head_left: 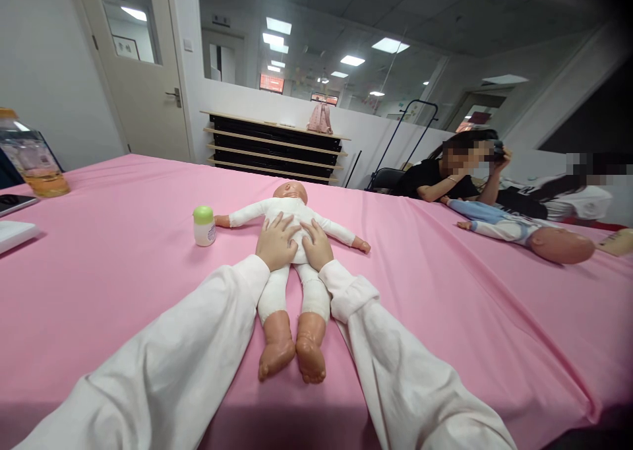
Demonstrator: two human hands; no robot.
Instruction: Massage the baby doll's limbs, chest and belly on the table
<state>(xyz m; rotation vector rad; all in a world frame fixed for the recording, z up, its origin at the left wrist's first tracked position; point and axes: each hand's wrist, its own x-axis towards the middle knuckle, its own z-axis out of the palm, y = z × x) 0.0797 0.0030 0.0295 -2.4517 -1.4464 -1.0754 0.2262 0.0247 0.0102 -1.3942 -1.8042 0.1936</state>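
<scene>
A baby doll with a white cloth body lies on its back on the pink cloth, its head away from me, arms spread and feet toward me. My left hand rests flat on the left side of the doll's belly, fingers spread. On the right side of the belly lies my right hand, its fingers also apart. The two thumbs are close together at the middle. Beside the doll's hand on the left stands a small white jar with a green lid.
At the far left are a bottle of amber liquid, a phone and a white object. Another doll in blue and white lies at the right, near two seated people. Shelves stand behind the table.
</scene>
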